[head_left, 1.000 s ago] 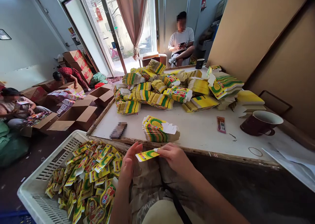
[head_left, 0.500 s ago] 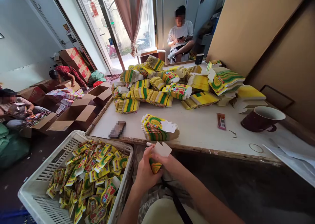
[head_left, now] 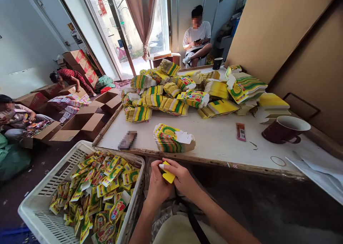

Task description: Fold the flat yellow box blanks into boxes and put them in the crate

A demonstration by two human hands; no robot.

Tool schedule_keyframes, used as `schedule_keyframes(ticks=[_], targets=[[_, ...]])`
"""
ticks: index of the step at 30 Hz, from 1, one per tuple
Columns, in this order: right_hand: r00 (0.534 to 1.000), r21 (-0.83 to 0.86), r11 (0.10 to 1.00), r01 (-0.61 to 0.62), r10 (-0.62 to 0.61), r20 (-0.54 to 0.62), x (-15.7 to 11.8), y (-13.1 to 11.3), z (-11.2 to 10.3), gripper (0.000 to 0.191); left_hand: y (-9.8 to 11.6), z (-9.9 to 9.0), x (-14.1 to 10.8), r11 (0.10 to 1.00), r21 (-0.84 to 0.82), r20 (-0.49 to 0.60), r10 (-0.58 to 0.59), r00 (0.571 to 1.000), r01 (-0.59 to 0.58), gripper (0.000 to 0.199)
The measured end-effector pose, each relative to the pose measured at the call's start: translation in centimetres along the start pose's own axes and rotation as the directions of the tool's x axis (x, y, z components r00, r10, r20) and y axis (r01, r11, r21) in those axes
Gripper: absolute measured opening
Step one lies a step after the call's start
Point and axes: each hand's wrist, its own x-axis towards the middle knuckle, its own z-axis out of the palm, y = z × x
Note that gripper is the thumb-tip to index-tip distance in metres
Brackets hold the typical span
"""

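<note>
Red lettering on striped carton stack (head_left: 171,142), too small to read. White worktable (head_left: 217,140) with worn wooden near edge (head_left: 209,161); gathered curtain (head_left: 142,18) hangs at far glass door. Small yellow carton (head_left: 168,176) just off that edge, left hand (head_left: 158,183) and right hand (head_left: 184,179) both closed on it. White crate (head_left: 32,204) at near left; tabletop stretches right from stack to maroon mug (head_left: 277,133).

The small yellow folded carton (head_left: 169,177) looks to me like smooth card. The white slotted rectangular crate (head_left: 52,224) looks like plastic; the long white tabletop (head_left: 214,140) is smooth, its brown wooden edge (head_left: 187,158) rough; the maroon mug (head_left: 276,132) shines like glazed ceramic; the draped brown curtain (head_left: 140,15) is cloth.
</note>
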Motion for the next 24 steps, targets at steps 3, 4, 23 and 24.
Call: schedule_keyframes(ticks=[3,4,23,24], targets=[[0.999,-0.037,0.999,-0.010,0.011,0.034,0.0,0.6,-0.7,0.049,0.2,-0.8,0.0,0.988,0.152,-0.053,0.039,0.998,-0.031,0.049],[0.996,-0.061,0.998,-0.009,0.014,0.087,0.0,0.7,-0.8,0.053,0.3,-1.2,0.1,0.982,0.185,-0.030,0.052,0.998,-0.046,0.047],[1.000,0.000,1.000,-0.021,0.021,0.021,2.7,-1.6,-1.2,0.059,-0.5,-6.0,1.4,0.952,0.304,-0.027,0.044,0.999,-0.034,0.046],[0.999,-0.029,0.999,-0.014,0.013,-0.033,3.5,-1.6,-1.8,0.059,-1.4,-7.4,1.4,0.930,0.367,-0.123,0.024,0.992,0.023,0.047]])
